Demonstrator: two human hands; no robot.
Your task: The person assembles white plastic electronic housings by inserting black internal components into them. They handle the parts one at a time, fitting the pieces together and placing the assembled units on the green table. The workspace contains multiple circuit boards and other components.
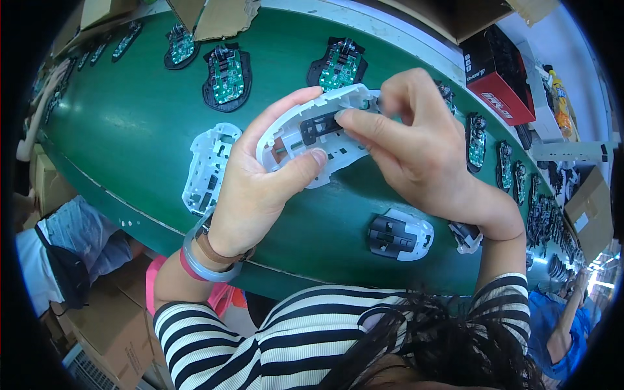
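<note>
In my left hand (253, 185) is a white plastic computer-mouse shell (351, 97), tilted with its hollow inside facing me. My left thumb presses on its lower edge while the fingers wrap behind it. A black slotted plastic piece (317, 130) lies inside the shell. My right hand (422, 143) is closed at the shell's right end, its thumb on the end of that black piece; the curled fingers partly hide this end. Left of my hands rests another white shell (211, 166). To the lower right lies a grey-and-white mouse cover (398, 235), with a smaller grey-and-white part (465, 237) beside it.
Black mouse bases with green circuit boards (227, 78) stand along the far side of the green table (149, 97), with several more down the right. A black-and-red box (500, 84) and torn cardboard (224, 19) sit at the back. Other people are at both sides.
</note>
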